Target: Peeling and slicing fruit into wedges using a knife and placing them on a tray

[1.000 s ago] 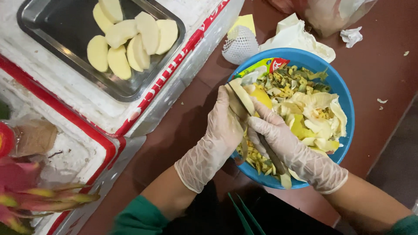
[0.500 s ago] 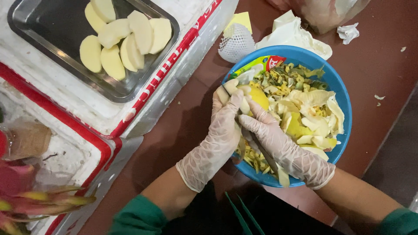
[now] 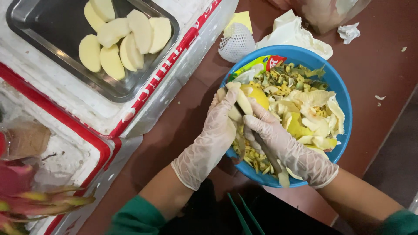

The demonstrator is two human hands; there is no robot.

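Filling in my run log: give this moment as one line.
left hand: holds yellow fruit | right hand: peeling it with knife | under: blue bowl of peels

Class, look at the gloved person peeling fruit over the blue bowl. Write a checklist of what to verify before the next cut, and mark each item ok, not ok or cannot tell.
1. Both hands gloved: left hand, right hand: ok.
2. Fruit gripped firmly by the left hand: ok.
3. Work held over the blue bowl so the peels fall in: ok.
4. Left fingers out of the blade's path: cannot tell, blade mostly hidden.
5. Room left in the metal tray beside the cut slices: ok.
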